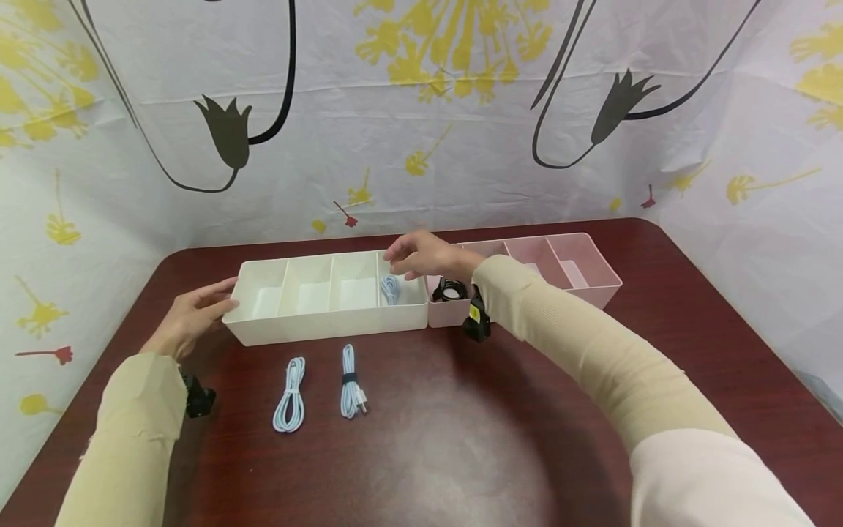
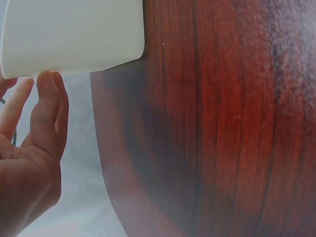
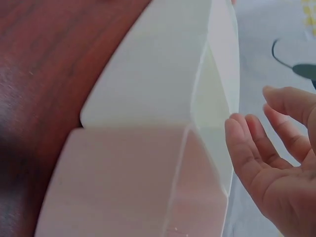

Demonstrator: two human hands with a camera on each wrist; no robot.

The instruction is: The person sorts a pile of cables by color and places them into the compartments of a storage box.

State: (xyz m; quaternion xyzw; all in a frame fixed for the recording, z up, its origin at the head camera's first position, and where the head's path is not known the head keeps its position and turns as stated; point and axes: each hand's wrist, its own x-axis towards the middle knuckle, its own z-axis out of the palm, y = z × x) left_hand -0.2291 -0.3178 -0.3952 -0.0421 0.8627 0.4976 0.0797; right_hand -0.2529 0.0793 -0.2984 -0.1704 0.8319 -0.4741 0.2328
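A long white divided box (image 1: 329,324) stands toward the back of the table. At its left end my left hand (image 1: 191,318) touches the wall with fingertips, fingers extended; the left wrist view shows this hand (image 2: 34,133) against the white end wall (image 2: 74,39). My right hand (image 1: 428,256) hovers over the rightmost white compartment, fingers loosely bent and holding nothing. Below it in that compartment lies a bundled light-blue cable (image 1: 390,290). The right wrist view has the right hand (image 3: 271,153) beside the box rim, thumb and fingers apart.
A pink divided box (image 1: 596,296) adjoins the white one on the right, with a coiled black cable (image 1: 443,288) in its left compartment. Before the white box lie a coiled whitish cable (image 1: 287,395) and another strapped cable (image 1: 348,362) with a plug. A patterned curtain (image 1: 329,168) hangs behind.
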